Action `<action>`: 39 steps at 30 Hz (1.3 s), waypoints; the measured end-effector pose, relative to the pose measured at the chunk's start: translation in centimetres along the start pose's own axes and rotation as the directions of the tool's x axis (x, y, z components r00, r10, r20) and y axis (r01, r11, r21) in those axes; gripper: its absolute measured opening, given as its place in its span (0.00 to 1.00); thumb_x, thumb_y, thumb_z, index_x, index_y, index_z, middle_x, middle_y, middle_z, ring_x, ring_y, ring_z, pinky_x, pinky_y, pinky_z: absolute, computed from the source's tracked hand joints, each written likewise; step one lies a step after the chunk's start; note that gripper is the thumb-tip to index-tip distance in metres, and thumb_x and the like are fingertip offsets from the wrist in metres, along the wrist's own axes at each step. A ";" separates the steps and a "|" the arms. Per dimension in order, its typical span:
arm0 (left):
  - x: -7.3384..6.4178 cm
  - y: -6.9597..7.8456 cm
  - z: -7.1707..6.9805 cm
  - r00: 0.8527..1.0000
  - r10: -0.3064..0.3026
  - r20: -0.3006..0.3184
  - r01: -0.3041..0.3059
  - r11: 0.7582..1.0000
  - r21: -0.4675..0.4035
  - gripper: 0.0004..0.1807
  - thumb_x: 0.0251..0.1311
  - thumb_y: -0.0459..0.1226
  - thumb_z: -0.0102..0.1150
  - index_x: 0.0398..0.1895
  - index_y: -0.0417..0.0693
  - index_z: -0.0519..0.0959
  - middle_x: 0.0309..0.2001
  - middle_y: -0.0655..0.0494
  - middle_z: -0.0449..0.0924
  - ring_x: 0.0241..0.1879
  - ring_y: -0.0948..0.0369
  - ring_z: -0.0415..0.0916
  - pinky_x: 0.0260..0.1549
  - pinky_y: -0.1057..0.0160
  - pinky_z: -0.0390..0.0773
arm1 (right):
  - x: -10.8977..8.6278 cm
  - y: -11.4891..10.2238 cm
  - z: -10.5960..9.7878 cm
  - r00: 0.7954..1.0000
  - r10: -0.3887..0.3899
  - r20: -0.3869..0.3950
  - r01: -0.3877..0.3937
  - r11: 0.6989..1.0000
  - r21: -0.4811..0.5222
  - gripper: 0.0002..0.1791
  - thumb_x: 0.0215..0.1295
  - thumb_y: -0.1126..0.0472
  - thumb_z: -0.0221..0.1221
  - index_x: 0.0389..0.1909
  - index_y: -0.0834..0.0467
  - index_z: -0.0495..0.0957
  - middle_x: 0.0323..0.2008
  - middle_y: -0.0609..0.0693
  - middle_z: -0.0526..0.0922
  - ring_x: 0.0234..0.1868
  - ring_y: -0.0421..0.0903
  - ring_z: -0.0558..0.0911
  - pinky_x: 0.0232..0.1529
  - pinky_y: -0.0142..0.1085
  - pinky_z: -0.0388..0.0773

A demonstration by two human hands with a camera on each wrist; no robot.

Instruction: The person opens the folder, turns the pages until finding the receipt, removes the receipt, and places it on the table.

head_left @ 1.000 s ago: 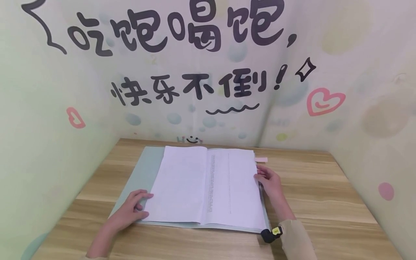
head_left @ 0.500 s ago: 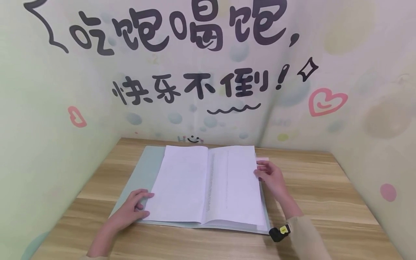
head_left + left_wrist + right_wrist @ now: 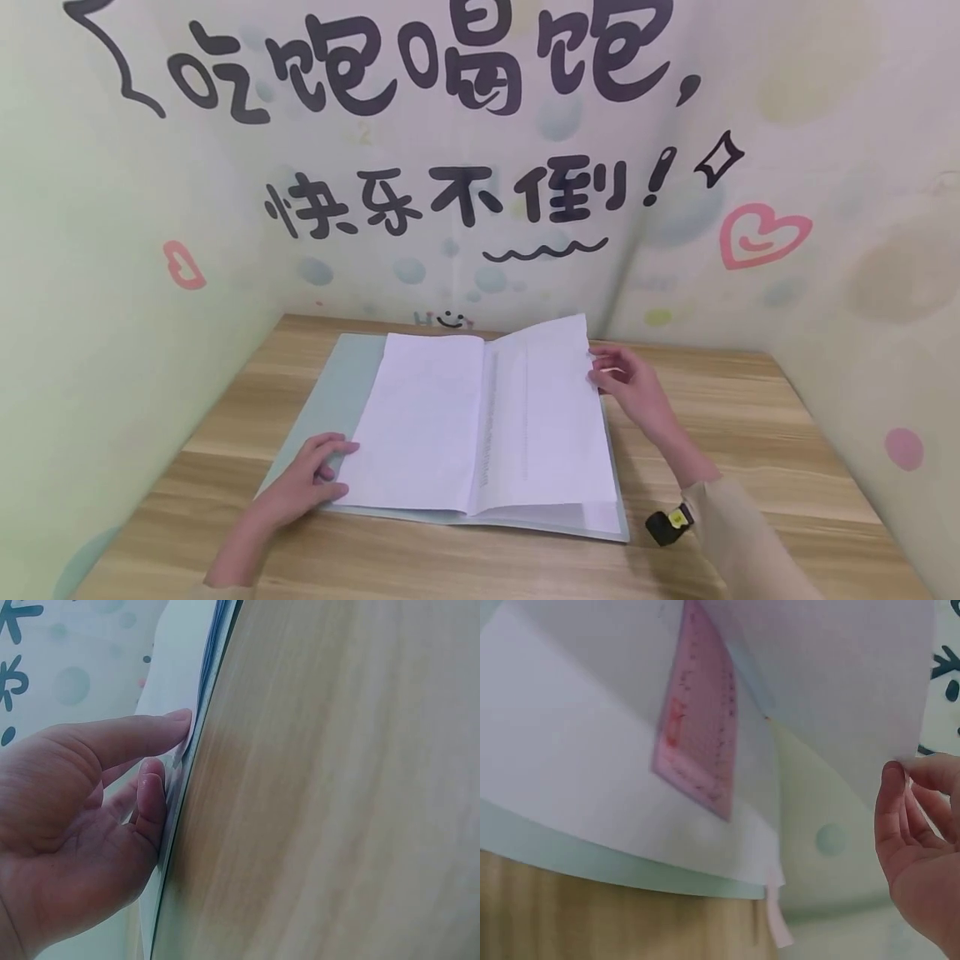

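Observation:
An open book (image 3: 420, 417) with white pages and a pale blue-green cover lies on the wooden table. My right hand (image 3: 630, 387) pinches the outer edge of the right-hand page (image 3: 555, 417) between thumb and fingers and holds it lifted. Beneath that raised page, the right wrist view shows a flat pink ruler-like piece (image 3: 699, 720) with dark and red markings. A pale pink strip (image 3: 776, 919) sticks out past the page edge. My left hand (image 3: 303, 479) rests at the lower left edge of the left page (image 3: 412, 417), thumb and fingertips touching the paper (image 3: 176, 675).
A black device with a yellow label (image 3: 670, 525) sits at my right wrist. Printed walls (image 3: 450, 125) with dark lettering and pink hearts enclose the table (image 3: 720, 433) at the back and sides.
My right hand has moved up and slightly right, lifting the right page away from the sheets below. The left hand has stayed at the left page. The view has shifted slightly.

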State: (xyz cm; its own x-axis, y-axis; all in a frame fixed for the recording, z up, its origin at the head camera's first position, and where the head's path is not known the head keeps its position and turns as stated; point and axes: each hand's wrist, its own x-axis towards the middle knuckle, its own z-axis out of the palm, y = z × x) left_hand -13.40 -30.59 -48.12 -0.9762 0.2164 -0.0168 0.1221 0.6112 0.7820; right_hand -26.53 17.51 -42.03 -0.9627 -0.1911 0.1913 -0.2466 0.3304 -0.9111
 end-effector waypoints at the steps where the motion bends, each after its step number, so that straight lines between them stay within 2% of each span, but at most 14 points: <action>1: 0.0 0.0 0.0 1.000 0.000 -0.001 0.000 1.000 0.002 0.30 0.54 0.35 0.67 0.62 0.40 0.73 0.67 0.35 0.57 0.40 0.64 0.67 0.38 0.72 0.73 | 0.3 -0.4 -0.1 0.999 -0.033 0.018 0.033 0.999 -0.019 0.19 0.67 0.65 0.60 0.58 0.66 0.74 0.46 0.62 0.80 0.39 0.33 0.81 0.40 0.27 0.82; 3: 0.0 0.0 -0.1 1.000 -0.003 0.000 0.003 1.000 0.005 0.30 0.55 0.35 0.67 0.62 0.41 0.73 0.67 0.36 0.57 0.40 0.64 0.67 0.38 0.72 0.73 | 0.8 -1.4 -0.2 0.994 -0.087 0.067 0.091 0.993 -0.069 0.17 0.68 0.64 0.59 0.56 0.64 0.76 0.48 0.64 0.81 0.38 0.34 0.81 0.40 0.27 0.81; 6: 0.0 0.1 -0.1 1.000 0.005 -0.002 -0.005 1.000 0.011 0.30 0.55 0.34 0.67 0.62 0.40 0.73 0.67 0.35 0.57 0.40 0.64 0.67 0.38 0.72 0.72 | 1.7 -2.9 -0.4 0.978 -0.133 0.161 0.156 0.977 -0.145 0.14 0.70 0.62 0.57 0.54 0.62 0.78 0.47 0.61 0.83 0.37 0.38 0.81 0.41 0.27 0.81; 10: -0.1 0.2 0.0 1.000 0.016 -0.003 -0.016 1.000 0.008 0.30 0.54 0.34 0.68 0.62 0.39 0.73 0.66 0.34 0.58 0.40 0.63 0.67 0.37 0.71 0.72 | 2.9 -5.0 -0.2 0.956 -0.149 0.255 0.204 0.957 -0.205 0.14 0.72 0.61 0.56 0.55 0.57 0.79 0.46 0.56 0.84 0.40 0.42 0.81 0.41 0.29 0.80; 15: -0.1 0.3 -0.1 1.000 0.020 -0.005 -0.020 1.000 0.011 0.30 0.54 0.34 0.68 0.62 0.39 0.73 0.66 0.33 0.58 0.40 0.63 0.68 0.37 0.71 0.72 | 4.2 -7.2 1.1 0.935 -0.169 0.310 0.249 0.938 -0.239 0.16 0.68 0.62 0.60 0.55 0.53 0.79 0.48 0.50 0.84 0.47 0.45 0.82 0.47 0.30 0.80; 21: 0.0 0.3 -0.1 1.000 0.004 -0.003 -0.004 1.000 -0.003 0.30 0.55 0.34 0.67 0.62 0.40 0.73 0.67 0.34 0.58 0.40 0.62 0.68 0.38 0.71 0.72 | 5.6 -9.3 4.4 0.919 -0.233 0.319 0.309 0.927 -0.213 0.18 0.64 0.60 0.65 0.54 0.55 0.80 0.50 0.50 0.84 0.50 0.48 0.82 0.52 0.39 0.82; 24: 0.0 0.2 -0.1 1.000 0.002 -0.001 -0.002 1.000 -0.016 0.30 0.54 0.34 0.68 0.62 0.40 0.73 0.67 0.34 0.58 0.40 0.62 0.67 0.38 0.71 0.72 | 6.3 -10.1 6.4 0.903 -0.273 0.331 0.349 0.917 -0.196 0.18 0.63 0.60 0.66 0.54 0.56 0.79 0.50 0.50 0.84 0.52 0.51 0.82 0.52 0.41 0.82; 27: 0.0 -0.1 -0.1 1.000 -0.006 -0.006 0.006 1.000 -0.020 0.28 0.54 0.34 0.68 0.60 0.42 0.73 0.67 0.36 0.58 0.40 0.63 0.68 0.38 0.71 0.72 | 6.9 -10.6 8.3 0.887 -0.307 0.346 0.384 0.906 -0.179 0.18 0.62 0.60 0.66 0.53 0.56 0.79 0.51 0.51 0.84 0.52 0.51 0.81 0.52 0.42 0.81; 34: 0.3 -0.6 0.0 1.000 -0.005 -0.025 0.005 1.000 -0.012 0.24 0.52 0.32 0.68 0.54 0.42 0.74 0.67 0.36 0.59 0.39 0.61 0.68 0.37 0.71 0.73 | 8.1 -11.0 12.5 0.868 -0.355 0.347 0.435 0.881 -0.186 0.19 0.60 0.56 0.68 0.51 0.57 0.80 0.50 0.50 0.84 0.51 0.45 0.80 0.50 0.40 0.82; 35: 0.2 -0.7 0.0 1.000 0.008 -0.029 -0.008 1.000 -0.002 0.24 0.52 0.32 0.68 0.53 0.41 0.74 0.66 0.34 0.58 0.39 0.61 0.68 0.36 0.71 0.73 | 8.2 -11.0 13.1 0.865 -0.362 0.346 0.441 0.879 -0.183 0.19 0.60 0.56 0.68 0.51 0.57 0.80 0.50 0.50 0.84 0.51 0.45 0.80 0.50 0.39 0.82; 39: 0.1 -0.7 0.0 0.999 -0.013 -0.039 0.013 1.000 -0.020 0.23 0.52 0.31 0.68 0.53 0.40 0.74 0.67 0.34 0.57 0.40 0.60 0.68 0.36 0.71 0.73 | 8.8 -11.0 15.5 0.859 -0.375 0.348 0.447 0.882 -0.152 0.19 0.60 0.57 0.68 0.51 0.58 0.81 0.49 0.50 0.84 0.51 0.46 0.81 0.50 0.39 0.82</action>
State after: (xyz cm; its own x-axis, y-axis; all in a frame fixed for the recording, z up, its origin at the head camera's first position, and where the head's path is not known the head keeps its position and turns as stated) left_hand -13.63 -30.97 -48.66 -0.9840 0.1782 -0.0028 0.1061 0.5987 0.7939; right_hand -30.57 -2.09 -36.02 -0.6957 -0.6103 0.3789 -0.6644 0.3461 -0.6625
